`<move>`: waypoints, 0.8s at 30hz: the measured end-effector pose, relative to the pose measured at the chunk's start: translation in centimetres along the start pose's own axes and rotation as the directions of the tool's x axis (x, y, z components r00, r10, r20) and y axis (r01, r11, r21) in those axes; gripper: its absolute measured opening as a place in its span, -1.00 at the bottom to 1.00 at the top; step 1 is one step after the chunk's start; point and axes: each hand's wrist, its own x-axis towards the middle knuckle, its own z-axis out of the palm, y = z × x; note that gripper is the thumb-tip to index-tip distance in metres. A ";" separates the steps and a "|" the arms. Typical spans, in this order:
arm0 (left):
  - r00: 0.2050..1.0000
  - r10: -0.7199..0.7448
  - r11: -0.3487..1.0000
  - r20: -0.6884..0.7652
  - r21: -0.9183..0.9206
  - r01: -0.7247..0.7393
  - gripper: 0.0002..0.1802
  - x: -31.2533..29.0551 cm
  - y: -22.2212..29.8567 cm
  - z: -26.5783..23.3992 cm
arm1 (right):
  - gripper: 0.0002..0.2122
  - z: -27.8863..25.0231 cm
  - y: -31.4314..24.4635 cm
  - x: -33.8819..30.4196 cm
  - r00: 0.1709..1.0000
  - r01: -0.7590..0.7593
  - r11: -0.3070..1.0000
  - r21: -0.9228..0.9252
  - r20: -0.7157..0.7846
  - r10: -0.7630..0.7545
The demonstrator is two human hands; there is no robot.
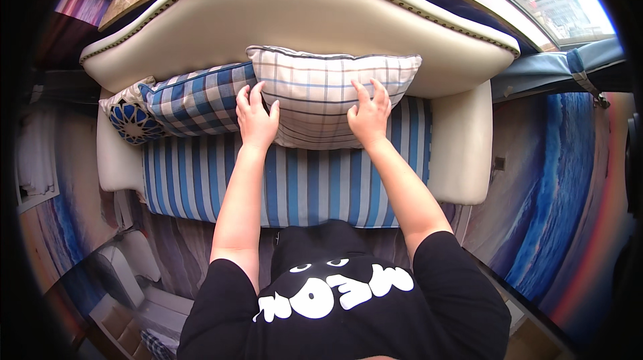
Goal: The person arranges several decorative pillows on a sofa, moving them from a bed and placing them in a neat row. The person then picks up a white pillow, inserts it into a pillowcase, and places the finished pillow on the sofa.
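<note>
And here the cushion (311,105) is standing mid-sofa, leaning on the cream back (288,15) and resting on the striped seat (288,186)! It's showing a pale face, thin blue, brown and grey lines crossing into wide checks, dark piping running along the top, upper corners poking outward. The left hand (256,119) is spreading its fingers at the left edge; the right hand (370,111) is splaying loosely over the right front.

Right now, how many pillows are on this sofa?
3: a medallion-patterned pillow at the left end, a blue checked pillow beside it, and a white plaid pillow right of that. Others may be hidden behind.
</note>
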 end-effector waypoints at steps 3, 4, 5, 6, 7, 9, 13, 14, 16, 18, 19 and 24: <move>0.943 0.049 0.994 0.329 0.075 -0.077 -0.19 -2.2 0.4 2.3 | -0.35 3.6 -0.4 -1.4 0.963 -0.014 0.996 -0.089 0.266 0.037; 0.922 0.026 0.991 0.385 0.113 -0.075 -0.12 -3.1 0.6 3.1 | -0.35 4.5 -0.1 -1.5 0.978 0.031 0.999 -0.036 0.206 -0.023; 0.906 0.016 0.986 0.423 0.143 -0.085 -0.04 -3.7 0.7 4.1 | -0.34 5.4 0.2 -1.3 0.975 0.028 0.999 -0.034 0.222 -0.020; 0.887 -0.036 0.987 0.460 0.158 -0.041 0.08 -3.9 0.7 5.0 | -0.34 6.3 0.5 -1.0 0.979 0.038 0.999 -0.013 0.203 -0.034; 0.896 -0.031 0.989 0.443 0.142 -0.036 0.13 -3.8 0.6 6.0 | -0.34 7.2 0.9 -0.4 0.977 0.028 1.000 -0.013 0.210 -0.025; 0.913 -0.050 0.990 0.406 0.143 -0.009 0.12 -3.4 0.6 8.0 | -0.34 8.6 1.6 0.4 0.972 0.015 1.000 -0.016 0.234 -0.011; 0.882 -0.118 0.973 0.457 0.232 0.010 0.12 -2.8 0.6 9.4 | -0.34 9.4 2.4 0.9 0.957 0.020 0.999 -0.042 0.290 -0.007; 0.865 -0.144 0.969 0.481 0.247 0.023 0.11 -2.6 0.5 9.1 | -0.34 9.2 2.2 0.8 0.954 0.028 0.998 -0.051 0.298 -0.012; 0.852 -0.177 0.960 0.492 0.275 0.041 0.07 -2.5 0.6 8.0 | -0.34 8.3 1.5 0.4 0.955 0.047 0.995 -0.087 0.297 -0.019; 0.856 -0.169 0.967 0.488 0.252 0.047 0.04 -2.7 0.8 6.9 | -0.35 7.1 0.3 -0.3 0.966 0.087 0.986 -0.142 0.254 -0.048; 0.867 -0.159 0.970 0.472 0.236 0.049 0.03 -3.0 0.8 6.3 | -0.35 6.5 -0.4 -0.9 0.970 0.086 0.993 -0.075 0.235 -0.067; 0.937 -0.094 0.992 0.338 -0.047 0.116 -0.13 -9.3 -0.4 2.9 | -0.42 2.8 -4.8 -7.9 0.958 0.150 0.931 0.332 0.186 -0.220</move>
